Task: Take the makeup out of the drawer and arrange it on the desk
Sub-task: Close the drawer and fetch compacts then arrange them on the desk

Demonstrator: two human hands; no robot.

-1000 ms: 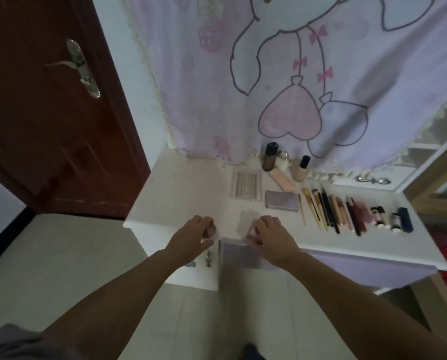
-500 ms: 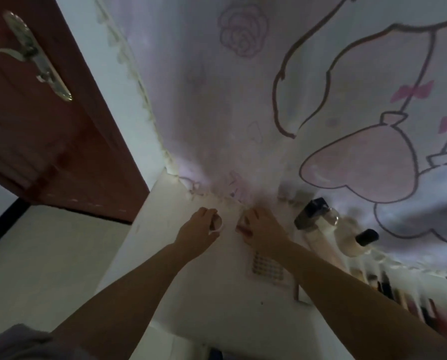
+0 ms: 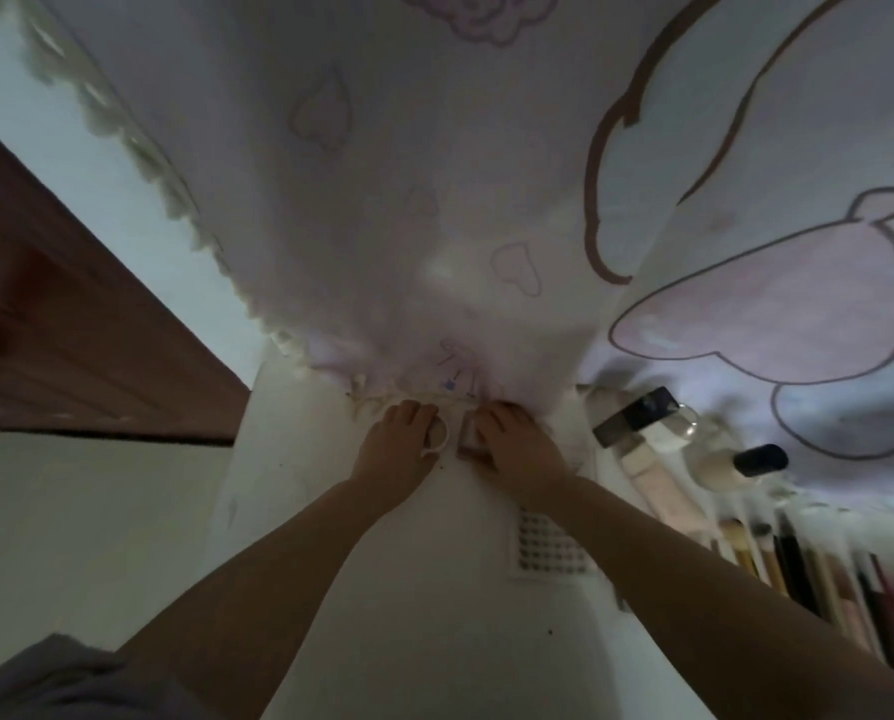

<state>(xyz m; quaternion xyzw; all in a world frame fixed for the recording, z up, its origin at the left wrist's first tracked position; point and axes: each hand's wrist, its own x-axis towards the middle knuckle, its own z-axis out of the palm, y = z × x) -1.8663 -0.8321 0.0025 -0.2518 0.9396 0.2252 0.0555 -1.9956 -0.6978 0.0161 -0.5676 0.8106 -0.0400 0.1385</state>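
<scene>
- Two small items at the desk's (image 3: pixel 330 589) far edge, under the curtain (image 3: pixel 434 226): left hand (image 3: pixel 398 452) curls round a round white jar (image 3: pixel 437 436); right hand (image 3: pixel 512 449) grips a squarish pinkish case (image 3: pixel 468 441).
- Neither shows me a long axis (fingers cover most).
- One dotted tray (image 3: pixel 549 548); brushes (image 3: pixel 798 563) blurred, uncountable.

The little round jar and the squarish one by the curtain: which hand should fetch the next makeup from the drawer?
Probably either, with a slight lean to the left. The left hand grips the little round jar; the right hand grips the squarish one, and its forearm crosses the lash tray, so pulling back risks a bump.
</scene>
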